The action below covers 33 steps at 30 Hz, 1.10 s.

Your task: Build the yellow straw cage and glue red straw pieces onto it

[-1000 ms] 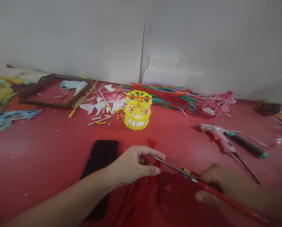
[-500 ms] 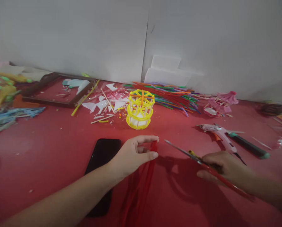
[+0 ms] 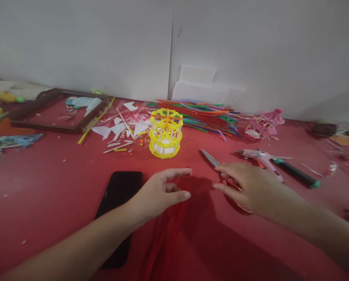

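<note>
My left hand is curled around a bundle of red pipe cleaners, which hangs toward the front edge and blends into the red table. Its thumb and index finger stretch out to the right. My right hand hovers over a pair of scissors, thumb and fingers apart. The scissors lie on the table, blades pointing up and left, red handles partly hidden under that hand. Beyond both hands stands a yellow lantern-shaped frame of sticks and pipe cleaners, with a white piece inside its base.
A black phone lies beneath my left forearm. To the right are a pink glue gun and green-black handled tool. Farther back sit colourful pipe cleaners, paper scraps, a brown frame and a pink stick model.
My right hand has lowered the scissors to the table and loosened its fingers from them. My left hand stays in much the same pose. The view has shifted slightly right.
</note>
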Motion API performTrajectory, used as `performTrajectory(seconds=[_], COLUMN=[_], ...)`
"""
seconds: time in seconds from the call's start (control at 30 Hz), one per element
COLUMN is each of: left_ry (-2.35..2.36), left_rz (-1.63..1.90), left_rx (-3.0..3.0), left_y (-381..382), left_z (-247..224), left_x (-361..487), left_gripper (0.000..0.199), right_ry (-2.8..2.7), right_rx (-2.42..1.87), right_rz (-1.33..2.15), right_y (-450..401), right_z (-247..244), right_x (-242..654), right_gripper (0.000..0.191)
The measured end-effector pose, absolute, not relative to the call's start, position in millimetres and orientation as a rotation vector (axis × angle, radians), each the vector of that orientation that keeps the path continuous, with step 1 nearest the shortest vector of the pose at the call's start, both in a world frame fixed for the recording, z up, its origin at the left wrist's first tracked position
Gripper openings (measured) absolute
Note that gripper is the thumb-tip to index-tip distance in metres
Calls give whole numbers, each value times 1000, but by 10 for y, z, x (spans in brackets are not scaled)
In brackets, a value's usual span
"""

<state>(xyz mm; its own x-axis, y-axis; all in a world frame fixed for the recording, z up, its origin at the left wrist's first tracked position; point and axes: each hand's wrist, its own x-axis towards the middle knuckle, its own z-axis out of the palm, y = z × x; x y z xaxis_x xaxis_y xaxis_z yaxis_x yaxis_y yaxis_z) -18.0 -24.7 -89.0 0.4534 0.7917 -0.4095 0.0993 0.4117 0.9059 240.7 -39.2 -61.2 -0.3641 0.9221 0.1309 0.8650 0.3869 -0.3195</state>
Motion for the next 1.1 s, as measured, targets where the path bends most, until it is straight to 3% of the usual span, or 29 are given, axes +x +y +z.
performTrajectory(seconds=[0.17,0.3,0.43,0.57,0.8,1.1], left_ry=[994,957,978,999,1109,1094], left_rz=[603,683,696,826,1032,1046], left_rx=[1155,1149,1085,952,630,547], left_y=[-233,-215,-213,-207,-133,-130], left_z=[-898,-944,-959,-974,-943,-882], left_x=[-179,-194,-187,-174,-152,-122], left_gripper=[52,48,50,52,34,29], right_ry=[-2423,-2368,-2292,-2214,-2258,-1949], right_rx=[-1286,-1079,-1127,-1196,-1156,-1293], right_rz=[429,503,425,495,538,744], right_y=[-146,11,21,-9,-11,23], right_z=[-634,-794,-948,-986,-951,-955], right_x=[1866,1702,1738,1814,1841,1881], right_gripper=[42,35,27,30,38,16])
